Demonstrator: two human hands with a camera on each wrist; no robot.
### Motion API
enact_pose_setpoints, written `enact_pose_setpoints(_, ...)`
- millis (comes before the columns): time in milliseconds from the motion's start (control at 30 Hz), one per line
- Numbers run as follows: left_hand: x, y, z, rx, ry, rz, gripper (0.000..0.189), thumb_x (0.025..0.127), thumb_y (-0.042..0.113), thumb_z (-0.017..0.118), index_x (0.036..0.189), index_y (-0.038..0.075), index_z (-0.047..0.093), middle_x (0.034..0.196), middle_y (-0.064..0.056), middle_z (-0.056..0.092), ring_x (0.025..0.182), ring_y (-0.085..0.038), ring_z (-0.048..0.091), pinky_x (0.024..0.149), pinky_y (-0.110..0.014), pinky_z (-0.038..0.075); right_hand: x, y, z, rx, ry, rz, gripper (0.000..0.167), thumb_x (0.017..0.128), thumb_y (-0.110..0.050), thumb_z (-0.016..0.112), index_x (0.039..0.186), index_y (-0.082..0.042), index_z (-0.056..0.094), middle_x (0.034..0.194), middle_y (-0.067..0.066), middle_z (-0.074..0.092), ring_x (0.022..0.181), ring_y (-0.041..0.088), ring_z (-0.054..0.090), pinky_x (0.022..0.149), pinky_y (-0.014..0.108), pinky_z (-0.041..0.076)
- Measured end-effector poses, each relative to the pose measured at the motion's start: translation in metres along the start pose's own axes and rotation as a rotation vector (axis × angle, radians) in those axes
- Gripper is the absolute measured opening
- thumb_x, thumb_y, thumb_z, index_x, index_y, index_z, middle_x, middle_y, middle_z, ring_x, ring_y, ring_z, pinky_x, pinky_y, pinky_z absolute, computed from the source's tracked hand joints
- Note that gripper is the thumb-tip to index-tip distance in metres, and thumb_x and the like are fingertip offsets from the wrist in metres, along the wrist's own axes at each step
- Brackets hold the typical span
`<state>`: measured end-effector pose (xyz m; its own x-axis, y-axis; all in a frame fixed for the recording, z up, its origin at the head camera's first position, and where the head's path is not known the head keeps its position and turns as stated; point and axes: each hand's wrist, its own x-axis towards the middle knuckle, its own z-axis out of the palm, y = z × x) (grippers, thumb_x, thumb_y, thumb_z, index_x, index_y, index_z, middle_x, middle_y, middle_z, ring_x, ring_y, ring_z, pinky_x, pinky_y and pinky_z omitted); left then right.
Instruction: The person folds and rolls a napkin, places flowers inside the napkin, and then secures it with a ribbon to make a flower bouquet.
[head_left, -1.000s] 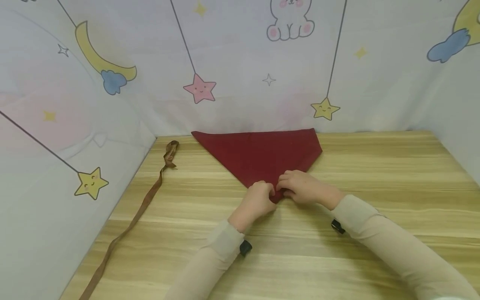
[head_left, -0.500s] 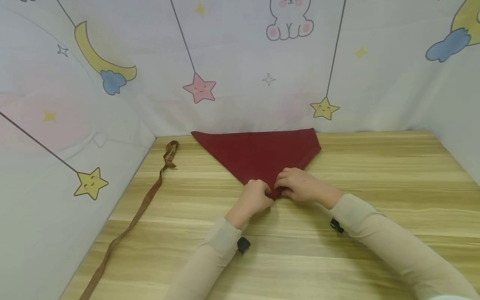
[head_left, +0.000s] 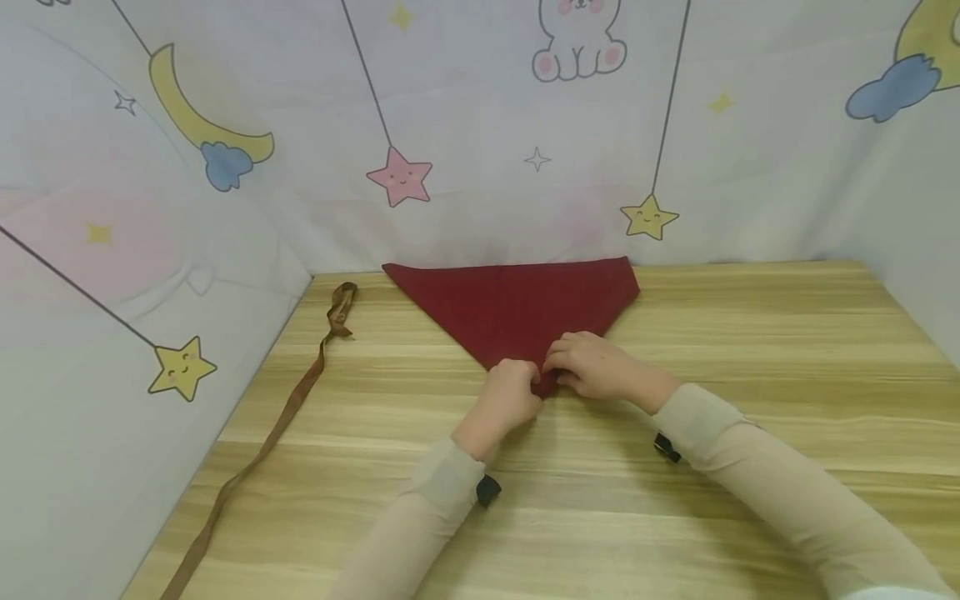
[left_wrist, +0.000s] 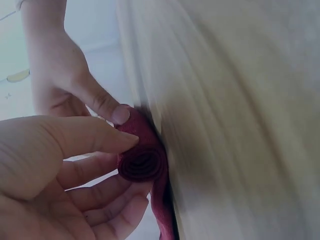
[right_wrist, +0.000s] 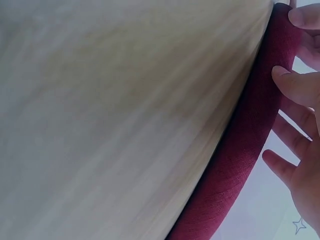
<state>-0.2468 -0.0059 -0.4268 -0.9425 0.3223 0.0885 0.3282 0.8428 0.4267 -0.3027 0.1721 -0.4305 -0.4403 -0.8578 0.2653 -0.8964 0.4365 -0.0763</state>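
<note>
A dark red cloth lies on the table, its long far edge near the wall and its sides narrowing toward me. Its near right edge is rolled up, and the left wrist view shows the spiral end of the roll. With thumb and fingers, my left hand grips the roll at that end. Just to the right, my right hand pinches the same roll, thumb on the near side. In the right wrist view the rolled edge runs on past that hand as a long tube.
A brown ribbon, bunched at its far end, lies along the left side of the wooden table. A white fabric wall printed with stars and moons rises at the back and sides.
Both hands have moved slightly away from me and to the left along with the roll. The cloth's right corner and near tip have drawn in a little as the edge rolled up.
</note>
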Motion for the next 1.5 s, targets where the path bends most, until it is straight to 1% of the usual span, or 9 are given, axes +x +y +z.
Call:
enact_pose_setpoints(233, 0.001, -0.005, -0.004, -0.054, -0.034, -0.046, 0.014, 0.074, 0.001, 0.07, 0.088, -0.001, 0.071, 0.09, -0.012, 0.069, 0.085, -0.026, 0.063, 0.074, -0.035, 0.051, 0.004, -0.003, 0.001, -0.01, -0.008, 0.006, 0.022, 0.078, -0.003, 0.074, 0.099, -0.008, 0.071, 0.094, 0.002, 0.068, 0.092, 0.023, 0.059, 0.083, 0.04, 0.047)
enact_pose_setpoints(400, -0.002, -0.003, -0.003, 0.071, -0.044, -0.007, 0.023, 0.075, 0.006, 0.072, 0.097, 0.001, 0.068, 0.095, -0.011, 0.063, 0.089, -0.026, 0.059, 0.076, -0.034, 0.049, 0.005, -0.003, 0.003, -0.035, -0.024, 0.022, 0.02, 0.081, -0.006, 0.073, 0.1, -0.011, 0.073, 0.093, 0.0, 0.069, 0.092, 0.021, 0.059, 0.084, 0.04, 0.046)
enact_pose_setpoints(567, -0.002, -0.001, -0.003, 0.168, -0.019, 0.026, 0.024, 0.074, 0.003, 0.072, 0.097, 0.002, 0.068, 0.093, -0.01, 0.065, 0.089, -0.026, 0.062, 0.077, -0.034, 0.05, 0.008, 0.0, 0.005, -0.051, -0.032, 0.024, 0.019, 0.082, -0.007, 0.072, 0.101, -0.011, 0.073, 0.093, -0.001, 0.069, 0.093, 0.02, 0.059, 0.085, 0.04, 0.046)
enact_pose_setpoints(667, -0.001, -0.002, -0.004, 0.14, -0.022, 0.028, 0.023, 0.072, 0.001, 0.071, 0.095, 0.001, 0.069, 0.092, -0.01, 0.067, 0.088, -0.025, 0.063, 0.078, -0.034, 0.051, 0.009, 0.001, 0.005, -0.018, -0.021, 0.032, 0.02, 0.081, -0.007, 0.073, 0.1, -0.011, 0.073, 0.093, -0.001, 0.069, 0.092, 0.02, 0.06, 0.083, 0.039, 0.047)
enact_pose_setpoints(800, 0.002, -0.009, -0.004, 0.025, -0.028, 0.014, 0.021, 0.071, -0.003, 0.07, 0.092, 0.001, 0.072, 0.091, -0.01, 0.071, 0.088, -0.025, 0.065, 0.077, -0.034, 0.052, 0.01, 0.003, 0.005, 0.057, 0.005, 0.047, 0.021, 0.078, -0.004, 0.075, 0.098, -0.01, 0.073, 0.094, 0.002, 0.068, 0.092, 0.021, 0.061, 0.082, 0.038, 0.048)
enact_pose_setpoints(1000, 0.005, -0.021, -0.006, -0.13, -0.092, -0.016, 0.028, 0.073, -0.003, 0.07, 0.101, -0.003, 0.07, 0.101, -0.013, 0.07, 0.097, -0.025, 0.063, 0.082, -0.035, 0.052, 0.011, 0.005, 0.004, 0.1, 0.003, 0.042, 0.022, 0.077, -0.001, 0.076, 0.098, -0.008, 0.072, 0.095, 0.003, 0.068, 0.092, 0.022, 0.06, 0.083, 0.038, 0.048)
enact_pose_setpoints(1133, 0.002, -0.019, -0.008, -0.082, -0.108, -0.008, 0.035, 0.074, -0.002, 0.071, 0.109, -0.002, 0.066, 0.106, -0.014, 0.064, 0.101, -0.027, 0.06, 0.086, -0.037, 0.05, 0.012, 0.006, 0.003, 0.094, -0.004, 0.02, 0.021, 0.079, -0.001, 0.074, 0.098, -0.008, 0.072, 0.095, 0.001, 0.07, 0.092, 0.022, 0.061, 0.082, 0.039, 0.048)
enact_pose_setpoints(1267, 0.001, -0.016, -0.008, -0.023, -0.084, 0.015, 0.035, 0.074, -0.003, 0.071, 0.109, -0.002, 0.065, 0.106, -0.013, 0.061, 0.099, -0.027, 0.059, 0.085, -0.037, 0.049, 0.016, 0.006, 0.002, 0.106, -0.028, 0.029, 0.02, 0.081, -0.002, 0.072, 0.1, -0.009, 0.072, 0.096, 0.001, 0.07, 0.094, 0.022, 0.061, 0.084, 0.039, 0.048)
enact_pose_setpoints(1500, 0.003, -0.02, -0.009, -0.019, -0.045, 0.025, 0.03, 0.074, -0.004, 0.067, 0.104, -0.003, 0.07, 0.103, -0.014, 0.068, 0.099, -0.03, 0.063, 0.086, -0.039, 0.05, 0.019, 0.009, 0.003, 0.126, -0.043, 0.083, 0.024, 0.078, -0.001, 0.074, 0.101, -0.007, 0.071, 0.1, 0.005, 0.067, 0.097, 0.025, 0.06, 0.088, 0.041, 0.047)
